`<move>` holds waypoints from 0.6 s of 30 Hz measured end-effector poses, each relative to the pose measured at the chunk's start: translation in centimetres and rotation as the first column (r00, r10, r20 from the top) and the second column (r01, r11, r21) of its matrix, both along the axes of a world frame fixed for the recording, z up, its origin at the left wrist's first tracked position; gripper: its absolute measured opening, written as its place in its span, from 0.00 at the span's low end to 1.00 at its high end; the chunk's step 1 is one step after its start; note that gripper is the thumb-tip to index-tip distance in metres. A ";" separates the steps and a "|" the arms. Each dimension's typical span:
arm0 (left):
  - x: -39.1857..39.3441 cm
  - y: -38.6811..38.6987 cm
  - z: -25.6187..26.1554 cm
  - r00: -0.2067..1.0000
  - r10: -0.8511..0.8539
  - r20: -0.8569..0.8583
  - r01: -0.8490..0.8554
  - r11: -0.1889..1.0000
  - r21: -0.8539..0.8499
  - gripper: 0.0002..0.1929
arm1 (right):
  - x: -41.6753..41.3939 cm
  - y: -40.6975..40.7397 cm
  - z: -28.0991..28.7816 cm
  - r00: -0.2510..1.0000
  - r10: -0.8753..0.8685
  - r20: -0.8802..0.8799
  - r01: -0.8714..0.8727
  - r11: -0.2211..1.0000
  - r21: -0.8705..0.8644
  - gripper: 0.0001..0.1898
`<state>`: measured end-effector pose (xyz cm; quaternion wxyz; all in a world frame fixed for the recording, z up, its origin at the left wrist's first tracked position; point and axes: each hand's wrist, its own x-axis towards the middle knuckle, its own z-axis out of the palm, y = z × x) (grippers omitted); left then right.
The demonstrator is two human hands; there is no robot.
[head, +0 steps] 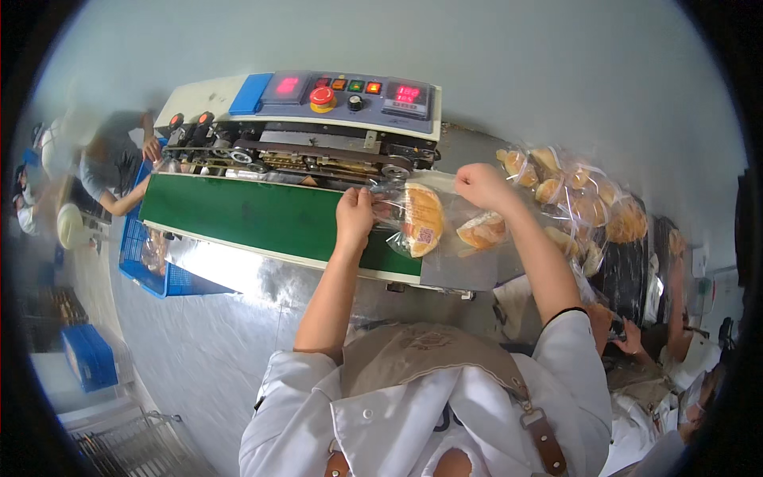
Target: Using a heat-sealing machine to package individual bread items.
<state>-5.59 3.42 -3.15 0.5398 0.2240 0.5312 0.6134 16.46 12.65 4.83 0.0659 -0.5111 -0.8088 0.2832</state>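
My left hand (354, 219) pinches the clear film at the left end of a plastic bag with a half-round bread (422, 217) inside. That bag lies over the right end of the green conveyor belt (250, 217), and it bears print and a code. Curled fingers show on my right hand (484, 186), above and beside a second bagged bread (480, 230). Whether that hand grips any clear film cannot be told. Behind the belt stands a continuous band sealer (298, 131), its rollers and belts exposed and its panel lit.
Several bagged breads (575, 194) are heaped to the right. At the belt's left end, a blue plastic crate (173, 283) holds bagged items near a co-worker's arms (128, 200). Another person's hand (633, 338) is at the lower right. A red emergency-stop button (322, 96) tops the sealer.
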 end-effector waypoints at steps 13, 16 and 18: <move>5.3 -5.0 2.6 0.976 -0.171 -0.139 0.213 0.888 0.407 0.16 | 2.3 -4.1 -1.7 0.097 -0.679 -0.728 -0.293 0.679 -0.673 0.06; 7.2 -4.1 2.7 0.978 -0.153 -0.142 0.198 0.900 0.387 0.09 | 2.6 -7.0 -2.9 -0.013 -0.655 -0.756 -0.144 0.749 -0.647 0.05; 7.3 -3.0 2.2 0.815 -0.016 -0.579 0.230 0.926 0.299 0.05 | 1.8 -8.5 -2.3 0.081 -0.559 -0.825 0.140 0.826 -0.546 0.09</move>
